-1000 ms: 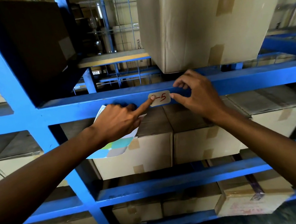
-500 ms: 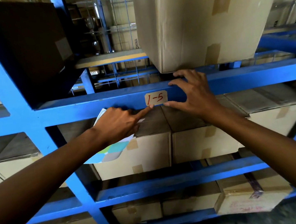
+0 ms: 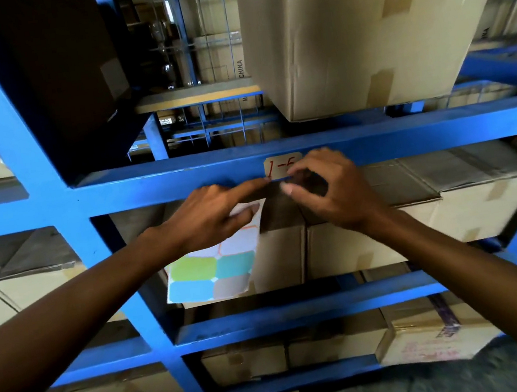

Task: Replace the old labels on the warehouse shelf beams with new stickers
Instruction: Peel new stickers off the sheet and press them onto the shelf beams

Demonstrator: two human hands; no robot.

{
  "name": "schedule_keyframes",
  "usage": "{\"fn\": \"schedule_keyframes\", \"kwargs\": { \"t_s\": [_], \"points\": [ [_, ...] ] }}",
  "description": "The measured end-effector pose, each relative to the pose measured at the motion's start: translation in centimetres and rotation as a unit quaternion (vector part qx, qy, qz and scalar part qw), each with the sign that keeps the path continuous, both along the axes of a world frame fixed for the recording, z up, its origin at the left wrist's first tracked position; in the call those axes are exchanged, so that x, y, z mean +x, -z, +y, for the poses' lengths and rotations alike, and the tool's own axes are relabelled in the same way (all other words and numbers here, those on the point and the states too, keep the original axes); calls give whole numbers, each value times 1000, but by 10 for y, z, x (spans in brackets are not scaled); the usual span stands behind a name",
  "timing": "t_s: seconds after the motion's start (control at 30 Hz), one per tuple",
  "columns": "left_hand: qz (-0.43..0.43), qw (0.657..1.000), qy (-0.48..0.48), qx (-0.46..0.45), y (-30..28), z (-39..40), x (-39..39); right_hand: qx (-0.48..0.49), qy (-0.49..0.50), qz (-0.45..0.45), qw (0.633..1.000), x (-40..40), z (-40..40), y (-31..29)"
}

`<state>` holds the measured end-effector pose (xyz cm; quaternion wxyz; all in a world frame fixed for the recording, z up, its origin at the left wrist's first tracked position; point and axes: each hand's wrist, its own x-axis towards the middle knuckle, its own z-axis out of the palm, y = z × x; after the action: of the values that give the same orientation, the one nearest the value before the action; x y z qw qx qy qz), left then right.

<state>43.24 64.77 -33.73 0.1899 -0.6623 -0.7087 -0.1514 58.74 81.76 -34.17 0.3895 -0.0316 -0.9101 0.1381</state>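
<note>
I am pinching the sticker sheet (image 3: 217, 267) in my left hand (image 3: 210, 215), right hand (image 3: 325, 187) loosely curled, picking at the thin, tearable label (image 3: 279, 165) mid-frame on the beam (image 3: 150, 187); its lower corner looks the best hold

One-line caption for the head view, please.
Left hand, holding a sticker sheet, and right hand work at the label on a blue shelf beam.

A warehouse storage aisle: blue-painted steel racking (image 3: 54, 203) rises in tiers, its shelves packed with taped cardboard cartons (image 3: 356, 28) (one printed "CHINA" on its side). A handwritten location label (image 3: 276, 165) marked in red sits on a shelf beam (image 3: 440, 135), with wire mesh decking (image 3: 224, 124) behind.
</note>
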Motion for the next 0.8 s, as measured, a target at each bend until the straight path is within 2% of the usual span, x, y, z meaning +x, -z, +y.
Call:
{"fn": "schedule_keyframes", "kwargs": {
  "t_s": [0.07, 0.1, 0.17, 0.2, 0.3, 0.4, 0.47, 0.53, 0.63, 0.73, 0.8],
  "points": [
    [-74, 996, 30, 26, -6, -3, 3, -135, -48, -109, 984, 1, -18, 5],
    [-115, 992, 42, 39, -9, -7, 3, -218, -78, -157, 960, 0, -26, 8],
    [-185, 979, 60, 58, -13, -10, 3, -343, -143, -189, 909, -2, -38, 14],
    [-212, 973, 67, 66, -14, -14, 2, -372, -159, -183, 896, -3, -44, 17],
    [-273, 954, 71, 100, -16, -26, -2, -404, -152, -149, 890, -3, -62, 20],
    [-328, 938, 31, 112, -14, -54, -17, -429, -115, -91, 891, -3, -89, 19],
    [-381, 916, -6, 123, -7, -65, -24, -460, -111, -53, 879, 2, -97, 15],
    [-460, 875, -12, 149, 3, -92, -35, -487, -93, -10, 868, 4, -123, 13],
    [-605, 783, 36, 140, 21, -132, -35, -513, -53, 57, 855, 12, -173, 15],
    [-643, 754, 122, 62, 34, -174, -28, -534, 5, 105, 839, 22, -229, 29],
    [-665, 732, 142, 36, 35, -194, -22, -543, 52, 129, 828, 34, -264, 31]
  ]
}}
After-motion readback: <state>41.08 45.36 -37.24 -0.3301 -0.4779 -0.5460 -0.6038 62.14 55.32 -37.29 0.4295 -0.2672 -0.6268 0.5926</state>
